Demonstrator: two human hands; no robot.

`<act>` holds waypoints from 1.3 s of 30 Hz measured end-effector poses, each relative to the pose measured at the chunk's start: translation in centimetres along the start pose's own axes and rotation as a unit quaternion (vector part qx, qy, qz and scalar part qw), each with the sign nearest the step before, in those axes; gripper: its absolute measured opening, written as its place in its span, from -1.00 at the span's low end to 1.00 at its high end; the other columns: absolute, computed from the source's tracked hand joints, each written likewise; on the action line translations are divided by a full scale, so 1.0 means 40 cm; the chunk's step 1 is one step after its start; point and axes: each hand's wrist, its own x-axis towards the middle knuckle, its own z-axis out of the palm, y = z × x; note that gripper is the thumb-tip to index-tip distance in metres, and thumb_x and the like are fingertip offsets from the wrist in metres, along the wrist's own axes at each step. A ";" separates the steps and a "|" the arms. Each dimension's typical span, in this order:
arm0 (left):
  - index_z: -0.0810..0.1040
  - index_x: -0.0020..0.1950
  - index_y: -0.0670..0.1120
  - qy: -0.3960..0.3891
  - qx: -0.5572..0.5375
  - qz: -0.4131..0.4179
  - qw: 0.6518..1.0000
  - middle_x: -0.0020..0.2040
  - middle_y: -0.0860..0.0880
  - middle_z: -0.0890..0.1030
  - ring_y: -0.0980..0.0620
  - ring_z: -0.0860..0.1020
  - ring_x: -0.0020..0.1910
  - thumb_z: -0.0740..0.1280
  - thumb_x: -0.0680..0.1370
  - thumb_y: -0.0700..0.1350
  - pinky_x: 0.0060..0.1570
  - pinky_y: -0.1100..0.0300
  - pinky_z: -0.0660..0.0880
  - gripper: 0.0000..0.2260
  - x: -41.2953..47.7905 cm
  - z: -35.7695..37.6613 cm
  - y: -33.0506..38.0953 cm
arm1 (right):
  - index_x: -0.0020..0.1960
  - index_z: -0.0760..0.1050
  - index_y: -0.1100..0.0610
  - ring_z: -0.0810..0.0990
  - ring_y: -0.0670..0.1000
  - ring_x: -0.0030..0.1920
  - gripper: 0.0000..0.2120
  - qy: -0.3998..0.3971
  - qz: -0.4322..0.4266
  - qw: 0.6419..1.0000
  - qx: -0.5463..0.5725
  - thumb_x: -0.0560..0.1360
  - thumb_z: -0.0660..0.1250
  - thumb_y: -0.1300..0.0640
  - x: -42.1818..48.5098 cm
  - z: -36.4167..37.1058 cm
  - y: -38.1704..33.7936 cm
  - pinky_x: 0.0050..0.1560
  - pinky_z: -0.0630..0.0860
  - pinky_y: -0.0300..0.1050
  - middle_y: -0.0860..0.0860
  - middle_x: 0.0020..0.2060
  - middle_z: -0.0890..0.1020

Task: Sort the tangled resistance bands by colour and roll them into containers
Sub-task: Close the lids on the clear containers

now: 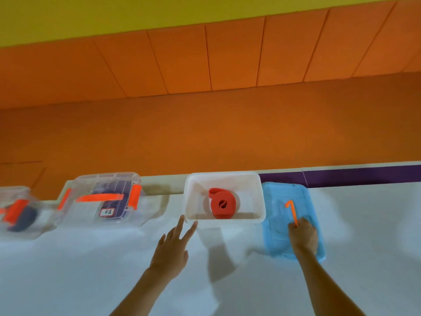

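Observation:
A rolled red resistance band [222, 205] sits inside an open white container [257, 215] on the white table. My left hand [174, 245] reaches toward the container's near left corner with fingers spread and straight, fingertips at its rim. My right hand [304, 236] rests on a light blue lid [273, 238] lying flat to the right of the container, fingers curled round the lid's orange handle [292, 209]. Two clear lidded containers with orange clasps, one in the middle left [102, 197] and one at the far left [16, 208], hold dark rolled bands.
The white table [91, 270] runs along an orange wall [205, 124] with a purple strip [341, 175] at the right. The containers stand in a row against the wall.

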 end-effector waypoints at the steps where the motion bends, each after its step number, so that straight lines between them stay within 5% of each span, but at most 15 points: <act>1: -0.28 0.70 0.23 0.005 -0.003 0.000 1.000 0.74 -0.08 -0.29 -0.05 0.21 0.66 0.25 0.71 -0.09 0.57 0.01 0.31 -0.19 -0.002 0.003 -0.001 | -0.03 0.57 0.30 0.66 0.36 -0.05 -0.88 0.014 -0.004 1.000 0.012 0.56 0.32 0.25 0.007 -0.010 -0.010 -0.15 0.41 0.04 0.33 -0.08 0.67; 7: -0.42 0.65 0.13 0.036 -0.010 0.009 0.999 0.75 -0.11 -0.18 -0.08 0.21 0.68 0.23 0.73 0.08 0.57 0.04 0.30 -0.17 0.006 0.011 0.010 | 0.01 0.56 0.32 0.62 0.37 -0.08 -0.86 0.103 -0.075 0.991 0.033 0.59 0.28 0.25 0.063 -0.116 -0.103 -0.16 0.42 0.10 0.32 -0.08 0.63; 11: -0.31 0.72 0.08 0.048 -0.119 -0.019 0.992 0.76 -0.04 -0.09 -0.06 0.17 0.71 0.18 0.74 0.17 0.60 0.02 0.28 -0.23 0.029 -0.026 0.023 | -0.09 0.57 0.22 0.53 0.26 -0.18 -0.91 0.126 -0.138 0.982 0.032 0.54 0.30 0.23 0.052 -0.171 -0.186 -0.19 0.36 0.05 0.20 -0.14 0.58; 16: 0.05 0.74 0.04 0.149 -0.383 -0.097 0.906 0.71 0.10 0.17 0.09 0.17 0.68 0.16 0.73 0.18 0.59 0.14 0.20 -0.38 0.118 -0.067 0.028 | -0.11 0.58 0.24 0.62 0.27 -0.12 -0.97 0.044 -0.292 0.955 0.000 0.50 0.38 0.32 -0.003 -0.152 -0.308 -0.10 0.53 0.10 0.17 -0.13 0.61; 21: 0.22 0.68 0.12 0.207 -0.466 -0.142 0.848 0.51 0.28 0.29 0.22 0.28 0.54 0.07 0.71 0.30 0.48 0.18 0.24 -0.44 0.174 -0.068 0.036 | -0.09 0.63 0.17 0.60 0.15 -0.09 -0.94 -0.085 -0.409 0.906 -0.073 0.51 0.40 0.28 -0.071 -0.042 -0.394 -0.12 0.44 -0.05 -0.02 -0.21 0.55; 27: 0.20 0.70 -0.02 0.156 -0.446 -0.166 0.866 0.56 -0.03 0.47 -0.11 0.50 0.49 0.15 0.78 -0.03 0.42 -0.10 0.50 -0.53 0.180 -0.020 0.034 | 0.08 0.66 0.17 0.67 0.09 -0.01 -0.88 -0.161 -0.403 0.901 -0.013 0.61 0.36 0.28 -0.128 0.058 -0.373 0.05 0.63 0.03 0.03 -0.06 0.68; 32: 0.29 0.66 0.04 0.183 -0.464 -0.200 0.843 0.38 -0.02 0.62 -0.10 0.62 0.31 0.21 0.76 0.02 0.18 -0.05 0.64 -0.55 0.195 -0.023 0.028 | 0.50 0.50 0.14 0.58 0.12 0.37 -0.57 0.012 -0.412 0.911 -0.027 0.65 0.39 0.14 -0.120 0.055 -0.281 0.25 0.65 0.10 0.05 0.43 0.57; 34: 0.33 0.64 0.05 0.197 -0.462 -0.204 0.840 0.29 0.02 0.65 -0.04 0.64 0.21 0.21 0.75 0.10 0.02 0.10 0.64 -0.54 0.205 -0.024 0.024 | 0.66 0.25 0.10 0.46 0.12 0.48 -0.48 -0.014 -0.338 0.941 -0.022 0.72 0.22 0.05 -0.107 0.051 -0.248 0.32 0.58 0.10 0.05 0.56 0.42; 36: 0.36 0.63 0.06 0.203 -0.451 -0.205 0.845 0.26 0.03 0.66 -0.05 0.66 0.18 0.22 0.74 0.11 0.00 0.11 0.64 -0.55 0.213 -0.026 0.021 | 0.72 0.04 0.00 0.48 0.08 0.44 -0.44 -0.082 -0.282 0.956 -0.018 0.76 0.07 -0.02 -0.092 0.055 -0.220 0.21 0.62 0.05 0.00 0.58 0.36; 39: 0.37 0.64 0.07 0.195 -0.425 -0.207 0.859 0.28 0.02 0.66 -0.05 0.65 0.20 0.24 0.74 0.06 -0.01 0.11 0.62 -0.56 0.229 -0.033 0.014 | 0.72 -0.09 -0.16 0.58 0.00 0.13 -0.44 -0.129 -0.239 0.962 0.024 0.77 -0.01 -0.07 -0.097 0.065 -0.198 -0.05 0.58 -0.03 -0.01 0.42 0.46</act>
